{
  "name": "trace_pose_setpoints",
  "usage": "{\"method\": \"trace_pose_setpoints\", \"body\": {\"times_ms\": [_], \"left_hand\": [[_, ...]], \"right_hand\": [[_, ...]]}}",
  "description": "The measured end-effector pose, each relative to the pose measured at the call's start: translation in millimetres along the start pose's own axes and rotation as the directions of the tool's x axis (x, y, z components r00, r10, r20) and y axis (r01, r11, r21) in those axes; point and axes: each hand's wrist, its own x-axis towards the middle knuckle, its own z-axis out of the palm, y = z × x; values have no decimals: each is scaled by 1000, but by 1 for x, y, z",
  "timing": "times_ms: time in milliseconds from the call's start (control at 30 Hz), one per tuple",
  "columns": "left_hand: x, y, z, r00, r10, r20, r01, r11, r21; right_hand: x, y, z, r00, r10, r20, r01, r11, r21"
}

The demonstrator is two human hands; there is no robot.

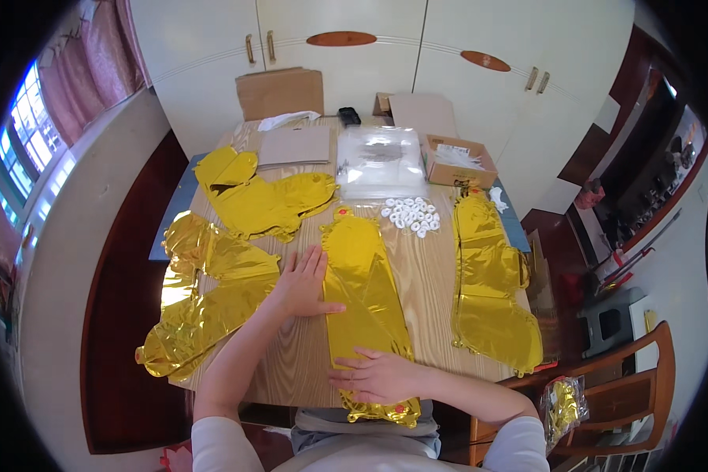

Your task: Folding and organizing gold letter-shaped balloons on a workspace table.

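Gold foil balloon [362,291] under both flat hands (left [303,282], right [377,376]).

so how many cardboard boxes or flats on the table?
4: a flattened box at the far left edge, a flat sheet before it, an open box far right, a flat piece behind that. More may be hidden.

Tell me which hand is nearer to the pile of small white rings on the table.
Left. The left hand lies flat on the middle gold foil balloon, below and left of the white rings. The right hand presses the balloon's lower end, farther from them.
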Motion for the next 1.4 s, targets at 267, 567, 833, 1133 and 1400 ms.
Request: {"method": "trace_pose_setpoints", "body": {"times_ms": [267, 567, 833, 1133, 1400], "left_hand": [[-10, 7, 16, 983, -8, -186, 17, 999, 48], [-18, 31, 12, 969, 141, -203, -159, 984, -74], [-19, 32, 12, 977, 125, -174, -136, 989, -51], [-19, 32, 12, 975, 122, -183, -134, 990, -53], [69, -37, -43, 982, 25, -185, -49, 990, -129]], "right_hand": [[-10, 60, -63, 887, 383, -257, -390, 921, 26], [-18, 124, -33, 811, 501, -302, -570, 794, -212], [-17, 116, -30, 799, 526, -292, -593, 769, -238], [-18, 110, -35, 793, 542, -278, -600, 773, -206], [-26, 109, -39, 760, 544, -356, -611, 785, -105]]}}
